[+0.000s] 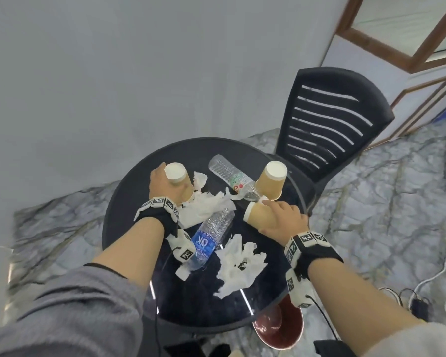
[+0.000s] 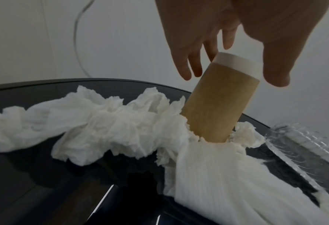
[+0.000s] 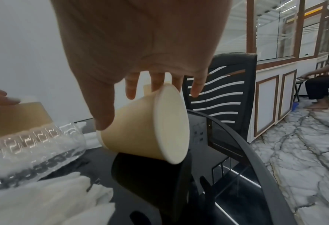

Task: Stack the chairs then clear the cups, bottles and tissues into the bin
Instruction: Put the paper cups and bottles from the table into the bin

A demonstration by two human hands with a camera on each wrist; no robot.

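Red bin on the floor under the near right edge of the round black glass worktop. On the worktop near the near edge: crumpled white tissue. Just left of it a clear water bottle with blue label lies on its side, partly under the left wrist band.

Mid worktop: larger heap of tissue.

Right hand near the right edge, fingers and thumb wrapped round a tan paper cup; cup tipped on its side, white base toward the left, open mouth toward the wrist camera. Whether it is clear of the glass: cannot tell.

Left hand at the far left edge, fingers and thumb round a second paper cup, upside down and tilted, mouth buried in the tissue heap.

Farther: third paper cup, inverted, standing at the far right edge. Second clear bottle with a green and red label on its side, neck toward that cup.

Beyond the far right edge: black slatted plastic chair, seat against the worktop. Marbled floor around.
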